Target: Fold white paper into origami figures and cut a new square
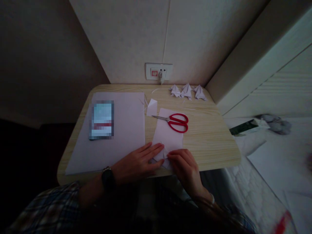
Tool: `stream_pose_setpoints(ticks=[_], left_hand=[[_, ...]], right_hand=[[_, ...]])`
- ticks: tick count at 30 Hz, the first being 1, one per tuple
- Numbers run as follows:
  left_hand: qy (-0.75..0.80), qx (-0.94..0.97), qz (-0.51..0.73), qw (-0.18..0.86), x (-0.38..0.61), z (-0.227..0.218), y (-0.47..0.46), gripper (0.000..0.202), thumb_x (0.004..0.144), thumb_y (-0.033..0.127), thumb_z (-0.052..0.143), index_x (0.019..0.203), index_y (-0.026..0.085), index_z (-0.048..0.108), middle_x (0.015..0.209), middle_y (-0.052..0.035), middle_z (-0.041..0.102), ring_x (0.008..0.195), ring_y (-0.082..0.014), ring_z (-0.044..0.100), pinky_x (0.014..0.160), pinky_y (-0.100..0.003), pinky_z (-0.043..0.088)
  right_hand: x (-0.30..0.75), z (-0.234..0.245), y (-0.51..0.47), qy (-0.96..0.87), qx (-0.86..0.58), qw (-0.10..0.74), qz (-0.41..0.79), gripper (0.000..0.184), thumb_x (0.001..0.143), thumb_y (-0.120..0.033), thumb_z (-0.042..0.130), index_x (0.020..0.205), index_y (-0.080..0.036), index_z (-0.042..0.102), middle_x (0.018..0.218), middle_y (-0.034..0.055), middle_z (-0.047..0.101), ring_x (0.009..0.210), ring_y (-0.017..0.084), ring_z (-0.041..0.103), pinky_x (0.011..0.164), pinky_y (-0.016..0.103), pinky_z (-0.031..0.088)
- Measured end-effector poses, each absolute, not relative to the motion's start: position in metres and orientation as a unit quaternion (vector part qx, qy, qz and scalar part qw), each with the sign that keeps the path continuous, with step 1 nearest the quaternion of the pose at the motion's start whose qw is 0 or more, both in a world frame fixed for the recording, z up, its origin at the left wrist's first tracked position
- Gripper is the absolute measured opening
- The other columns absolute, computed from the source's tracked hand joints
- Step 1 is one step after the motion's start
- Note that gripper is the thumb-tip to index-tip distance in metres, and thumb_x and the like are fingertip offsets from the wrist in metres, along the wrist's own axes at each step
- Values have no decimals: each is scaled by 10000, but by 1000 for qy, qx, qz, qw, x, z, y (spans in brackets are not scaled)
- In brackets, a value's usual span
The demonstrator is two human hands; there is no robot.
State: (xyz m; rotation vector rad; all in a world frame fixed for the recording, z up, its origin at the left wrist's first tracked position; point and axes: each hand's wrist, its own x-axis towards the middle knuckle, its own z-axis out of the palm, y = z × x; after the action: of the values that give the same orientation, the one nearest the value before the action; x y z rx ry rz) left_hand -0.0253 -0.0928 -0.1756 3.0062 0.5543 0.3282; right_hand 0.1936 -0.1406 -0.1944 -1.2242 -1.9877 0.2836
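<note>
Left hand (pixel 142 159) lies nearly flat, fingers extended, pressing on a small folded paper (pixel 166 163) at the counter's (pixel 212 139) near edge; right hand (pixel 184 166) is curled, thumb and fingertips pinched together on the same paper's right side. Just beyond — red-handled scissors (pixel 178 123), lying partly across a white sheet (pixel 168 135). Three folded paper figures (pixel 186 92) sit in a row at the far right — well apart from both hands.
</note>
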Motion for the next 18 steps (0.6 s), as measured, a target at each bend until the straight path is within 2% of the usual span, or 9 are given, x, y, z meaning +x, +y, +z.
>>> stream_pose_setpoints(ticks=[5, 12, 18], left_hand=[[189, 976, 102, 49, -26, -176, -94, 309, 901, 245, 583, 1198, 161, 591, 1444, -246, 471, 1357, -310, 440, 1083, -470, 416], [196, 973, 116, 41, -22, -173, -94, 236, 885, 250, 605, 1101, 160, 634, 1388, -268, 526, 1309, -316, 491, 1055, -453, 453], [207, 970, 119, 42, -20, -170, -96, 196, 894, 199, 572, 1077, 175, 638, 1381, -236, 548, 1305, -294, 500, 1049, -447, 460]], right_hand=[[194, -194, -139, -792, -468, 379, 105, 145, 907, -116, 542, 931, -195, 661, 880, 65, 710, 815, 194, 613, 711, 345, 514], [193, -192, -136, -803, -454, 375, 94, 129, 901, -104, 554, 931, -186, 648, 892, 71, 719, 825, 197, 622, 714, 340, 523], [194, -194, -136, -810, -445, 373, 87, 128, 901, -105, 554, 946, -188, 640, 959, 77, 734, 873, 200, 633, 751, 354, 542]])
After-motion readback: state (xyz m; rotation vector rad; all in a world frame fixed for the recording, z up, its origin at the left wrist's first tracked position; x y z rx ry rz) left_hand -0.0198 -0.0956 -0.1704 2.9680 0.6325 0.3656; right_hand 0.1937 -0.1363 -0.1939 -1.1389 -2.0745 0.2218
